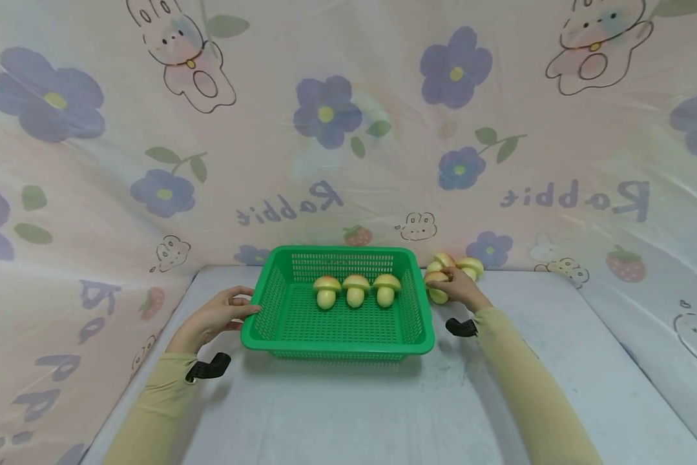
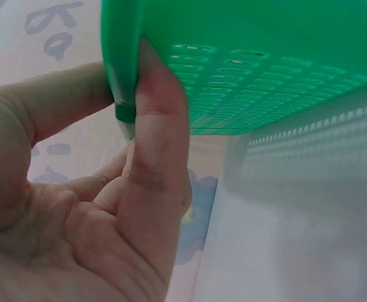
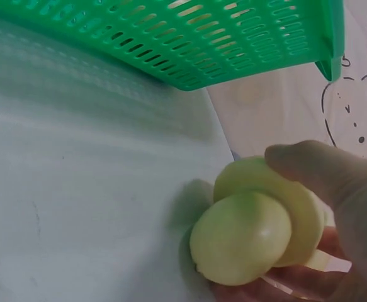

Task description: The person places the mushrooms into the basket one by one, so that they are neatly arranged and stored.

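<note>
Three pale yellow-green toy mushrooms (image 1: 356, 290) already stand upright in a row inside the green perforated plastic basket (image 1: 267, 303) — looks like roughly halfway. Your right hand (image 1: 463, 289) has its fingers curled round a fourth mushroom (image 3: 252, 220), lying on the white table (image 1: 348, 413) just beside the basket's right wall, not yet lifted. Two or so more mushrooms (image 1: 470, 266) sit behind it outside the basket. Your left hand (image 1: 217, 316) pinches the basket's left rim — thumb (image 2: 158, 145) inside the rim, fingers outside, steadying it.
</note>
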Action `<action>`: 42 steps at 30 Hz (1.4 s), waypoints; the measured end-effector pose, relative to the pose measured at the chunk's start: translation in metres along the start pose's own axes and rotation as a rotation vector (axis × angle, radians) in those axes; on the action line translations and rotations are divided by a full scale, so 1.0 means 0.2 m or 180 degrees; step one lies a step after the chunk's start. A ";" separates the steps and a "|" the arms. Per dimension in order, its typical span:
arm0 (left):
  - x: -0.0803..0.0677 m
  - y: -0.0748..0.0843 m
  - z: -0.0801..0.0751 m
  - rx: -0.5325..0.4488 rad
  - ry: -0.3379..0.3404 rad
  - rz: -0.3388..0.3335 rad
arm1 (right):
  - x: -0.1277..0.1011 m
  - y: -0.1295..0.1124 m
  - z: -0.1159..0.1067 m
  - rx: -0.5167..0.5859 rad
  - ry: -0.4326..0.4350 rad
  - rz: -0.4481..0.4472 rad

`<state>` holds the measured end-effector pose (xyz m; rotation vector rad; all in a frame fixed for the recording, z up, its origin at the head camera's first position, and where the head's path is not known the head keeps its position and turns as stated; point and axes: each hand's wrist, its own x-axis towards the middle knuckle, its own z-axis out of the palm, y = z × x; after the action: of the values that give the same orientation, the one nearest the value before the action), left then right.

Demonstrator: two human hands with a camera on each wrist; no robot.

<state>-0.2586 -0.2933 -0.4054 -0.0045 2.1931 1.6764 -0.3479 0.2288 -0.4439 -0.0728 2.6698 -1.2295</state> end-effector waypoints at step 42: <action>-0.01 0.01 0.00 0.0058 -0.0063 0.0049 | -0.26 0.18 -0.20 0.0341 -0.0260 0.0137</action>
<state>-0.2565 -0.2926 -0.4024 0.0336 2.1991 1.6577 -0.3036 0.2890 -0.4378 -0.0481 2.5184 -1.3241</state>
